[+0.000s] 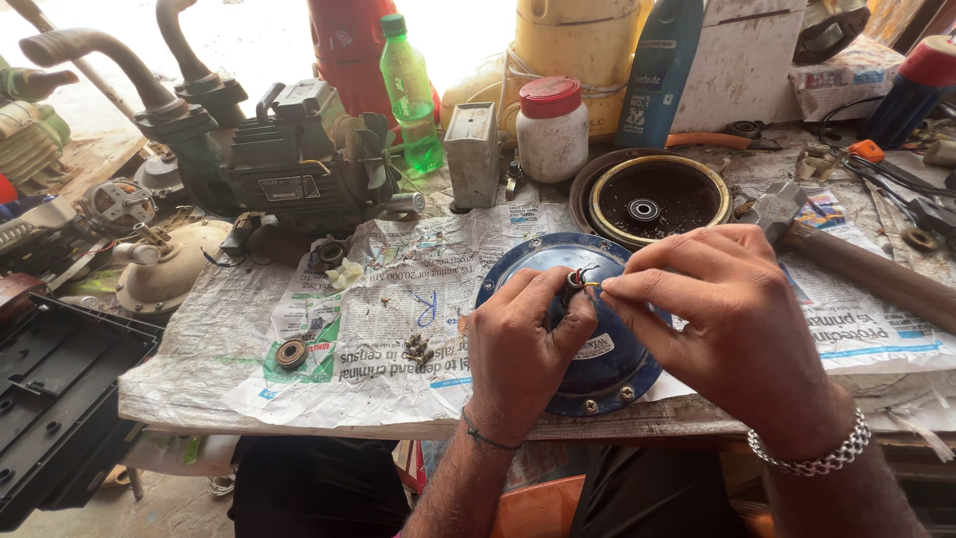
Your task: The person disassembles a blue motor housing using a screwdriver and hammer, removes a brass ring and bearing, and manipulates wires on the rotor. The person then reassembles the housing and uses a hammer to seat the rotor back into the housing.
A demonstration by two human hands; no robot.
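- The wires (578, 279) are pinched between the fingers of the left hand (523, 344), directly above the blue round housing (607, 364).
- One wire end is nipped narrowly by the thumb and forefinger of the right hand (732, 329), just right of that pinch.
- The housing is judged already opened: a brass-rimmed cover (652, 199) lies beyond the grip, and loose screws (418, 349) lie to its left on the newspaper (398, 279).
- Wire work is judged unfinished; reassembly is left.
- A hammer (846, 259) lies to the right.
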